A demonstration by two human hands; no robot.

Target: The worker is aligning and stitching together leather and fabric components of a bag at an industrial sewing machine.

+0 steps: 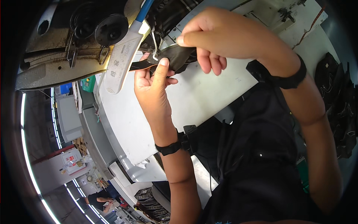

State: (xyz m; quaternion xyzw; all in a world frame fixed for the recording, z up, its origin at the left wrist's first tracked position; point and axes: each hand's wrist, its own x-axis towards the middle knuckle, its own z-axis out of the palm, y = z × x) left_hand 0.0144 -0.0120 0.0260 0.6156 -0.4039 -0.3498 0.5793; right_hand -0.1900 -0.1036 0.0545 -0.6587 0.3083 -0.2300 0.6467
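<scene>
My left hand [156,84] grips a dark fabric piece [175,58] beside the presser foot [155,56] of a sewing machine [67,44], thumb pressed on it. The piece has a zipper [167,47] along its upper edge. My right hand [209,39] pinches that upper edge with thumb and forefinger; its other fingers curl loosely below. A white lamp housing [122,59] with a blue tube hangs from the machine head, just left of the fabric. The needle point is too small to make out.
The white worktable [123,123] extends beneath my arms, with a metal plate near its far edge. Dark fabric pieces [335,104] are piled at the right. Another person [100,201] is at work in the lower left background, near cluttered benches.
</scene>
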